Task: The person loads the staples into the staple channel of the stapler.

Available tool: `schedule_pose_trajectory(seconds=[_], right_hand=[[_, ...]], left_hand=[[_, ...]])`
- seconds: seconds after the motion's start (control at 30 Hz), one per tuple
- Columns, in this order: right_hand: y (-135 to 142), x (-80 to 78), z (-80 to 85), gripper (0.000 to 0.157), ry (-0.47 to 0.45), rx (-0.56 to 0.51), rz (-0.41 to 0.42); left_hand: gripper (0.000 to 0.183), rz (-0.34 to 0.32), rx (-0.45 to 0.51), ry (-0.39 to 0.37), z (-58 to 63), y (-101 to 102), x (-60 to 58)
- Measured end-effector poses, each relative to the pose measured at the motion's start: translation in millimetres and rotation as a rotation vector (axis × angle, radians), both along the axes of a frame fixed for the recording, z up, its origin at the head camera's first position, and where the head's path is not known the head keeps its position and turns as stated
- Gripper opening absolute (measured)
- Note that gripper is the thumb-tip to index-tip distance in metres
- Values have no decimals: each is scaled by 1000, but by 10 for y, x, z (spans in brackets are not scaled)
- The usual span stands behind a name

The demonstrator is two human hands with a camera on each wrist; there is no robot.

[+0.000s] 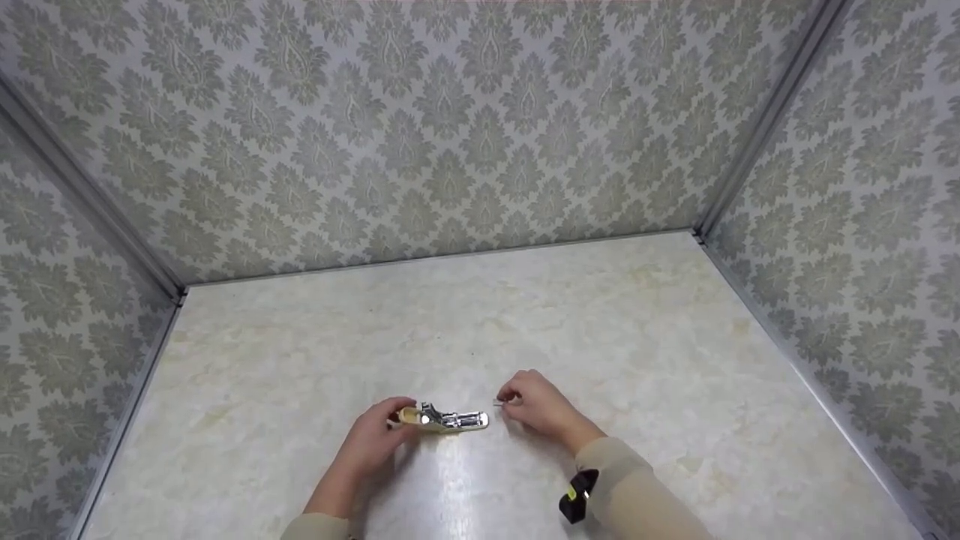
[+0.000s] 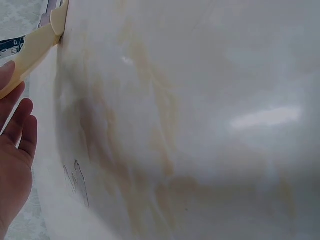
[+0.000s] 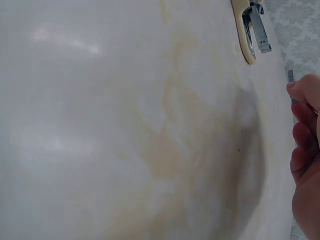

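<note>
A cream stapler [image 1: 452, 422] with bright metal inner parts exposed lies sideways just above the table, its top cover folded back toward the left. My left hand [image 1: 373, 436] grips it by the cream cover, thumb and fingers on either side; in the left wrist view a dark blue label shows on the cover [image 2: 31, 52]. To the right, a little apart from the stapler's tip, my right hand [image 1: 538, 405] pinches a small grey strip of staples [image 3: 291, 76] between thumb and forefinger. The right hand's other fingers are curled in.
The pale marbled table [image 1: 300, 352] runs back to a patterned wall [image 1: 450, 135], with more patterned panels on both sides. A black device [image 1: 576, 496] with a yellow spot sits on the right wrist. Dark scribbled lines [image 2: 77, 177] mark the table near the left hand.
</note>
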State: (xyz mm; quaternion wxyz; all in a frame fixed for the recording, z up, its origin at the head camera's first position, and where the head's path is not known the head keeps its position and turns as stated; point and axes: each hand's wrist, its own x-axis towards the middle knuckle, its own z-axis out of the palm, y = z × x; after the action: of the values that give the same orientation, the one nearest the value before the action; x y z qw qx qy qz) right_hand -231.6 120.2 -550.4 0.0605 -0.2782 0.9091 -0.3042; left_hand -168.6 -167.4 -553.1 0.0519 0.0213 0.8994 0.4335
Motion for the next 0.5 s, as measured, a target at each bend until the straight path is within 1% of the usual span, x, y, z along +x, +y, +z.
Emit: schedule_pose_trajectory(seconds=[0.1,0.27,0.5], right_hand=[[-74,15,-3,16,4,5,20],[-186,36,-3,17,34,15,59],[-347,70,-18,16,64,58,97]], left_hand=[[36,-6,0,17,-10,-7,1],[36,2,3,17,-11,-15,-2],[36,9,18,16,-9,1,3]])
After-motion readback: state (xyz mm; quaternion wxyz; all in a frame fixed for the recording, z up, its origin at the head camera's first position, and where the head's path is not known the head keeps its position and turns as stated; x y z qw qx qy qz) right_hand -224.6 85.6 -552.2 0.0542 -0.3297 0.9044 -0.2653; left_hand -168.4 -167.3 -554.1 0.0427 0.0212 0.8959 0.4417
